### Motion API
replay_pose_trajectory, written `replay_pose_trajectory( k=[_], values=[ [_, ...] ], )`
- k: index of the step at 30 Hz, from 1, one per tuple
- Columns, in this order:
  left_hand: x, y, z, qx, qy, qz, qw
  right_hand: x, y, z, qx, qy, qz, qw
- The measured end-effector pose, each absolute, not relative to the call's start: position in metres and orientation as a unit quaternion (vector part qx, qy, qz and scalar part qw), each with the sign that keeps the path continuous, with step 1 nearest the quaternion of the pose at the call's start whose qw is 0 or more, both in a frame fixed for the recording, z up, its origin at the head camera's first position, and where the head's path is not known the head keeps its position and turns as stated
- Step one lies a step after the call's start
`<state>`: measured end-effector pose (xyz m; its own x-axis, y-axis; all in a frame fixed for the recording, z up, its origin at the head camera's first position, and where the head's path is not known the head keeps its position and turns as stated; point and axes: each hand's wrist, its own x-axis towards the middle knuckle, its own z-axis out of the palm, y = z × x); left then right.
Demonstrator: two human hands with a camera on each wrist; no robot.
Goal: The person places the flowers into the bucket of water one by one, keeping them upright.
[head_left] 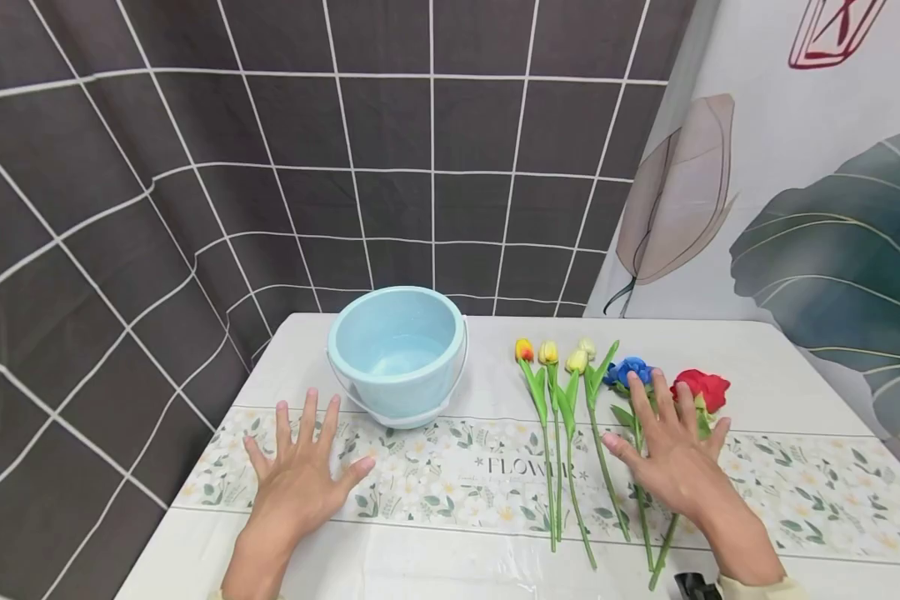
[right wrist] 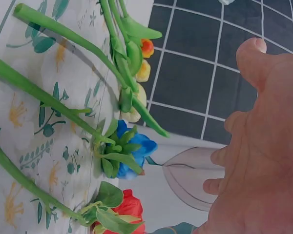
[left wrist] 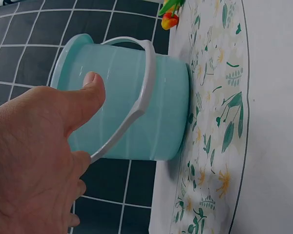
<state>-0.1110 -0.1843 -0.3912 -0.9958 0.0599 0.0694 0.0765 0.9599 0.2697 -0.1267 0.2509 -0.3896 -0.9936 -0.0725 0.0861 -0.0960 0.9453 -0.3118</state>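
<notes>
My left hand is spread with straight fingers, in front and to the left of a light blue bucket. In the left wrist view the bucket has a white handle hanging down its side. With fingers fanned out, my right hand hovers over the stems of a blue rose and a red rose. Left of it lie several tulips: an orange-yellow tulip, a yellow tulip and pale yellow ones. Neither hand holds anything.
The white table carries a floral printed band with the word FLOWER. A dark gridded curtain hangs behind and at the left. A pale leaf-printed curtain hangs at the right. A small black object is by the right wrist.
</notes>
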Motion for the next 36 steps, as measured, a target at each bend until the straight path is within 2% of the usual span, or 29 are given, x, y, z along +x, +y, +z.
replay_pose_trajectory(
  k=[24, 36],
  values=[
    [-0.116, -0.185, -0.380, -0.030, -0.987, -0.144, 0.066, -0.127, 0.265, -0.386, 0.012, -0.985, 0.168, 0.040],
    [-0.125, -0.181, -0.369, -0.021, -0.973, -0.193, 0.129, -0.124, 0.277, -0.384, 0.007, -0.982, 0.182, 0.057]
  ],
)
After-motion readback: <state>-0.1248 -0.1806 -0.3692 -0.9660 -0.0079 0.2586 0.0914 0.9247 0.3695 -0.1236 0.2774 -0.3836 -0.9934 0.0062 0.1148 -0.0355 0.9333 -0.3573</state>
